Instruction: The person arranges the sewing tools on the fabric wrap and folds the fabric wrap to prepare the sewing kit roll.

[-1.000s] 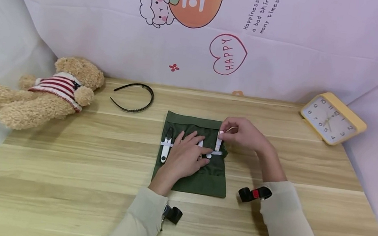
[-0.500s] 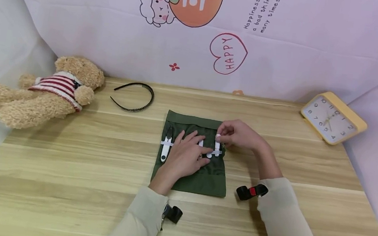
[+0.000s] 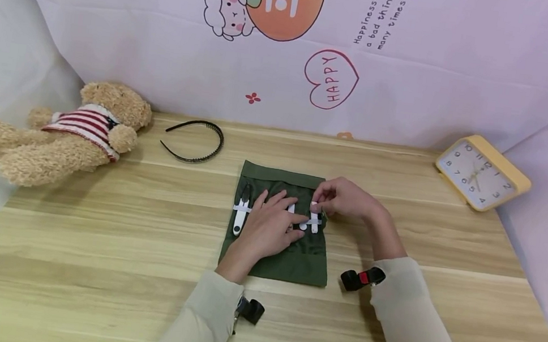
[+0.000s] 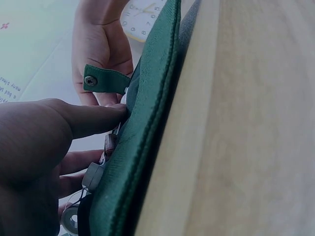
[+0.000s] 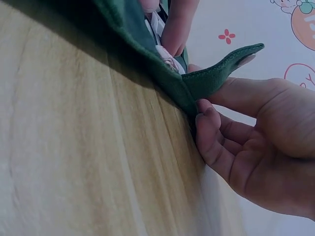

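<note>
Wooden tabletop [image 3: 88,262], green pouch [image 3: 288,267] just below frame centre. Your left hand [image 3: 269,227] spread across pouch; your right hand [image 3: 348,197] pinching white tool [image 3: 314,213] near pouch's right edge. Since one second ago, tool slid lower through pale strap [image 3: 313,222]; judged more securely seated

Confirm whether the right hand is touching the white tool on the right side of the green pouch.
Touching. The head view shows it: the right hand pinches the white tool at its upper end.
</note>
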A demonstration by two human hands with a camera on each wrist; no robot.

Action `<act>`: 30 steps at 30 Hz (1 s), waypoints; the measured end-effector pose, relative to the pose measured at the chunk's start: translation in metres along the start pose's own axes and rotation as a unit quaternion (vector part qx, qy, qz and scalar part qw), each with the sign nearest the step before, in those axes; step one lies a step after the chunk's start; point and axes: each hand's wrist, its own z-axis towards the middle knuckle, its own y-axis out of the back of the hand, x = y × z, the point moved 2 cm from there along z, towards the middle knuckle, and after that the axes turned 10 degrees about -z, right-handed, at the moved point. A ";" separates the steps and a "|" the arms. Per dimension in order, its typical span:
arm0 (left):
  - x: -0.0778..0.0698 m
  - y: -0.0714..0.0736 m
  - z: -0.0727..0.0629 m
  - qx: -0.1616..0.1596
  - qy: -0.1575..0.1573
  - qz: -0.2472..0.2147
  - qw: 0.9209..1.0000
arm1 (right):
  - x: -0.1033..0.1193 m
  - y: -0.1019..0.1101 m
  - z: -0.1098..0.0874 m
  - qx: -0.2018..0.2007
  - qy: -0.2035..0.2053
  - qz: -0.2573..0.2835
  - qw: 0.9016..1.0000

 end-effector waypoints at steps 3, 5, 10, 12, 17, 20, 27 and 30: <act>0.000 0.000 0.000 0.000 -0.001 0.002 1.000 | -0.001 0.000 0.001 0.002 0.000 -0.002 1.000; 0.000 -0.001 0.000 0.000 -0.002 0.005 1.000 | -0.002 0.000 0.001 0.004 0.002 -0.007 1.000; 0.000 -0.001 -0.001 -0.002 -0.006 0.007 1.000 | -0.001 0.001 0.000 0.008 0.009 -0.010 1.000; 0.000 -0.001 -0.001 -0.003 -0.006 0.006 1.000 | -0.001 0.001 0.000 0.009 0.008 -0.007 1.000; 0.001 -0.001 -0.002 -0.003 -0.005 0.006 1.000 | -0.001 0.000 0.001 0.010 0.004 -0.006 1.000; 0.002 0.000 -0.003 -0.003 -0.005 0.000 1.000 | 0.000 -0.001 0.001 0.008 0.004 -0.006 1.000; 0.007 0.006 -0.004 -0.020 -0.024 -0.055 0.998 | 0.000 -0.001 -0.004 -0.007 0.008 0.000 1.000; 0.009 0.012 -0.004 -0.041 -0.037 -0.102 0.993 | -0.002 -0.001 -0.009 -0.027 0.009 0.007 1.000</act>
